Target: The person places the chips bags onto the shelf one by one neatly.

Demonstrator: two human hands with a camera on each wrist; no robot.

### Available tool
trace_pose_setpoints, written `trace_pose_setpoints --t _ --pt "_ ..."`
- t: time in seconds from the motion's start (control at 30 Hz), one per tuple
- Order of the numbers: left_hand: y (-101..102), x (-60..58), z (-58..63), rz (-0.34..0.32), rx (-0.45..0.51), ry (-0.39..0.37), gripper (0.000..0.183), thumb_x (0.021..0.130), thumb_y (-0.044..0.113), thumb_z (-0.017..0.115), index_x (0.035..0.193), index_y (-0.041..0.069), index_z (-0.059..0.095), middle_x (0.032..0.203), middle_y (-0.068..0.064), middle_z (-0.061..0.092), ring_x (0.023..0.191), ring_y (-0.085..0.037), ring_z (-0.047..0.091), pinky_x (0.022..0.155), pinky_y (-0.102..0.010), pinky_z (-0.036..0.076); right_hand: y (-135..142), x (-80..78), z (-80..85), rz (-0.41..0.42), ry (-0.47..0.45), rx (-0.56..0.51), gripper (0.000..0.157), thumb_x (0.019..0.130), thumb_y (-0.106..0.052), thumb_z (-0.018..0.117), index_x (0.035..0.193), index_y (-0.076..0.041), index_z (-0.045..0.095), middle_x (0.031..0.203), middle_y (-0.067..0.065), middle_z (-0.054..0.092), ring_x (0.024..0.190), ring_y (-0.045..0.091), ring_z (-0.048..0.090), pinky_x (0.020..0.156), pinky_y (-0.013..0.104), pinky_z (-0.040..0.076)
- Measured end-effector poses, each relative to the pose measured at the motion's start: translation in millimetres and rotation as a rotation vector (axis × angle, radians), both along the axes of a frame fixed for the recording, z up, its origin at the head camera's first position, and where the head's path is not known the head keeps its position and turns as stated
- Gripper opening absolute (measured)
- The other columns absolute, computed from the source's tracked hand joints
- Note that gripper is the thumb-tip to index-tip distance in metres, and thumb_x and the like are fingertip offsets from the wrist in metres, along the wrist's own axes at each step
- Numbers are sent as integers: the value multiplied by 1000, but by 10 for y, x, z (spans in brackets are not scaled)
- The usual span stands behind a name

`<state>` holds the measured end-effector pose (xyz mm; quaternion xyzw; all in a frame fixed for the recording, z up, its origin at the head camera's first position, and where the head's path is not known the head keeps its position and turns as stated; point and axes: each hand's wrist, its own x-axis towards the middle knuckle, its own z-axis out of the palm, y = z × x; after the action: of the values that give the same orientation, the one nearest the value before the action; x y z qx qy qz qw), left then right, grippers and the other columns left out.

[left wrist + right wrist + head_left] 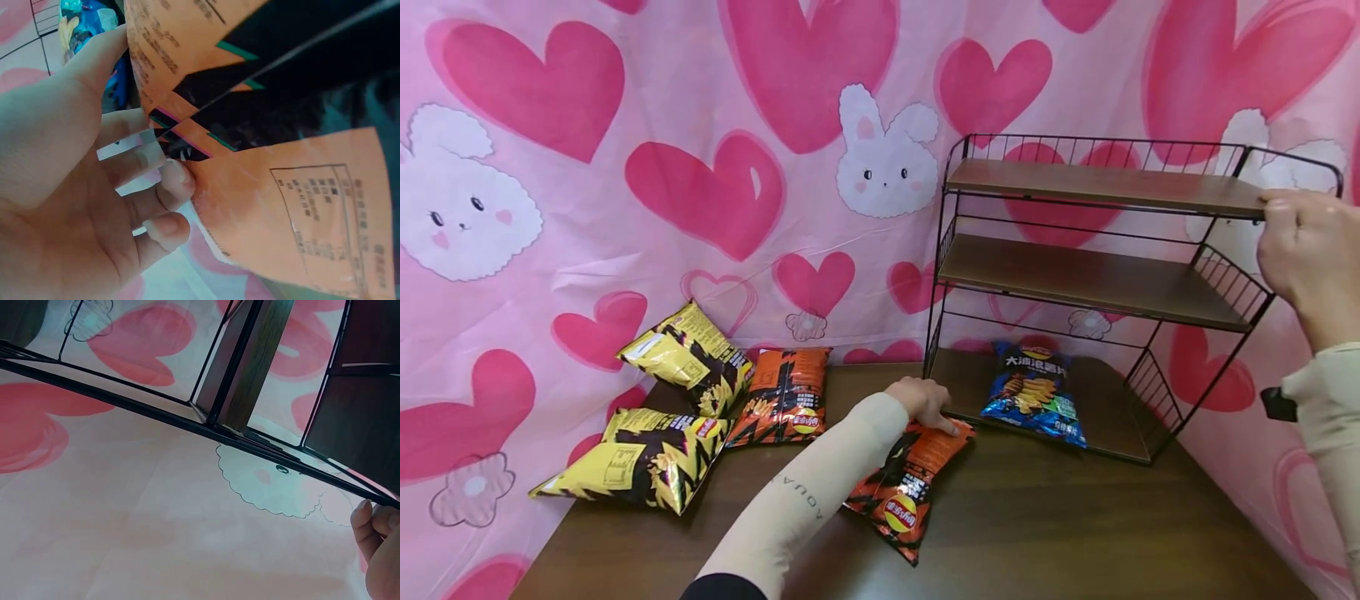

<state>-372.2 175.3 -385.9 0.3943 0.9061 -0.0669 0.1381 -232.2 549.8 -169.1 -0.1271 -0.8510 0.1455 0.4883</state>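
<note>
My left hand (919, 398) pinches an orange and black Lay's potato chip bag (898, 479) at its upper end, thumb on the front. In the left wrist view the fingers (167, 178) curl behind that bag's edge. At the right, my right hand (1309, 250) grips the front corner of the top board on a three-tier rack (1097, 179) with black wire sides. A blue chip bag (1033, 392) leans back on the rack's bottom board, its lower end over the front edge. The right wrist view shows part of the right hand (380, 540) at the rack's frame.
Another orange chip bag (784, 396) lies on the brown table (1037, 517) left of the left hand. Two yellow and black chip bags, an upper one (692, 358) and a lower one (640, 458), lie farther left. Pink heart-print cloth (700, 200) hangs behind everything.
</note>
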Motion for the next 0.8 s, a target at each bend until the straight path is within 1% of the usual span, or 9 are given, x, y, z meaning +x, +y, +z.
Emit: trace_pose_setpoints --t 0.1,0.3,0.33,0.43,0.5,0.53,0.57,0.67,0.8 --pt "-46 -40 -12 -10 34 -34 61 91 65 65 132 20 67 129 1 67 115 -18 62 99 -38 50 -4 -6 7 1 -8 4 57 102 -25 25 127 6 66 140 22 59 136 42 50 119 40 32" --pt "-125 -55 57 -1 122 -85 42 91 59 69 105 19 74 102 2 69 88 -15 60 78 -32 51 30 -20 -23 28 43 -12 55 101 -23 28 124 7 68 135 22 62 134 40 52 117 28 31" --pt "-139 -51 74 -2 142 -89 41 91 58 70 100 18 74 96 2 68 84 -15 58 74 -31 49 38 -27 -34 43 65 -20 55 101 -23 29 122 7 69 135 17 64 134 38 53 116 25 32" --pt "-171 -41 131 -22 199 -80 38 93 54 71 86 17 69 84 3 63 76 -14 54 66 -28 43 60 -46 -56 98 122 -40 53 100 -24 32 120 8 70 126 -23 66 134 29 55 114 21 32" --pt "-192 -37 166 -47 230 -65 38 94 52 70 79 17 64 77 4 56 72 -12 51 62 -26 39 66 -64 -63 131 148 -46 52 100 -24 33 119 7 70 111 -45 54 134 21 55 113 19 32" --pt "-198 -32 189 -63 246 -54 38 95 50 70 78 17 61 75 5 52 70 -12 49 61 -25 38 71 -66 -63 143 159 -47 52 100 -25 34 118 7 71 103 -51 46 133 18 56 112 19 33" --pt "-206 -28 212 -80 260 -45 38 96 48 70 76 17 58 73 6 49 69 -11 46 60 -25 36 74 -66 -63 152 163 -45 52 100 -25 34 118 7 71 97 -53 42 133 17 55 112 18 33" --pt "-237 -11 284 -123 311 -19 40 98 45 68 74 17 53 68 6 44 64 -10 43 57 -24 31 74 -67 -63 155 168 -38 52 100 -25 34 118 7 71 96 -54 40 133 17 56 112 18 32" --pt "-293 35 398 -159 400 21 38 101 43 64 75 18 52 66 7 46 62 -10 44 57 -25 32 76 -65 -67 148 170 -43 52 100 -25 34 118 7 71 97 -54 40 133 18 56 113 19 33"
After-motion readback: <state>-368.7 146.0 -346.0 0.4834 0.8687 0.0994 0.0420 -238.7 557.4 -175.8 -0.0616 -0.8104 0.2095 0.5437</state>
